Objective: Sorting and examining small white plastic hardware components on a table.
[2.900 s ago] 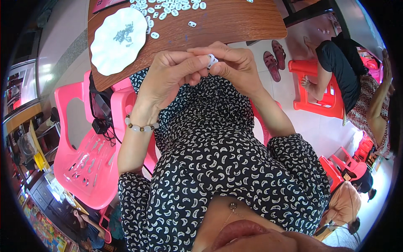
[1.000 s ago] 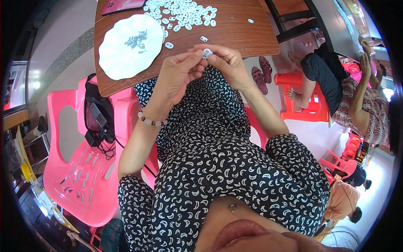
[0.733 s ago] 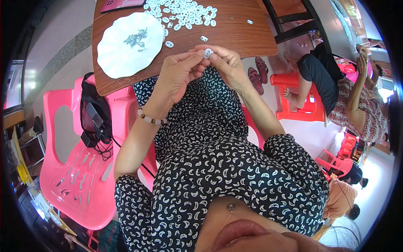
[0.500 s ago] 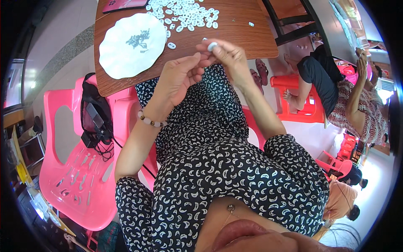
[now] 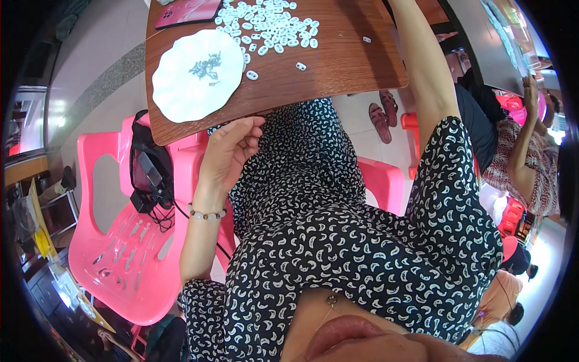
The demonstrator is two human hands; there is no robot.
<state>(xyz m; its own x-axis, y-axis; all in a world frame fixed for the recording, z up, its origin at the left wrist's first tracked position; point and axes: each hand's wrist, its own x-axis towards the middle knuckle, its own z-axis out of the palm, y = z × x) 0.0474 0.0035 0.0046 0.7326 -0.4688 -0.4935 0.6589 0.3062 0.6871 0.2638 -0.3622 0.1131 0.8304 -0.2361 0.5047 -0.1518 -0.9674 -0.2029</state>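
Note:
My left hand (image 5: 232,145) is just off the table's near edge, thumb and fingers pinched together; whatever they may hold is too small to make out. My right forearm (image 5: 425,54) reaches up past the far right of the table, and its hand is beyond the upper edge of the view. On the brown wooden table (image 5: 344,69) lies a white scalloped sheet (image 5: 175,81) with a small heap of thin grey pieces (image 5: 208,69). Behind it spread many small white oval pieces with two holes (image 5: 277,27). One white oval (image 5: 252,75) lies apart beside the sheet.
A pink flat case (image 5: 187,13) lies at the table's far left. To my left stands a pink plastic chair (image 5: 114,253) with a black mesh bag (image 5: 148,169) and cables. Sandals (image 5: 381,117) are on the floor at right. Another person (image 5: 522,145) sits further right.
My right hand, earlier holding a white oval piece next to my left hand, has swung up and right out of view. My left hand has moved down and left, still pinched.

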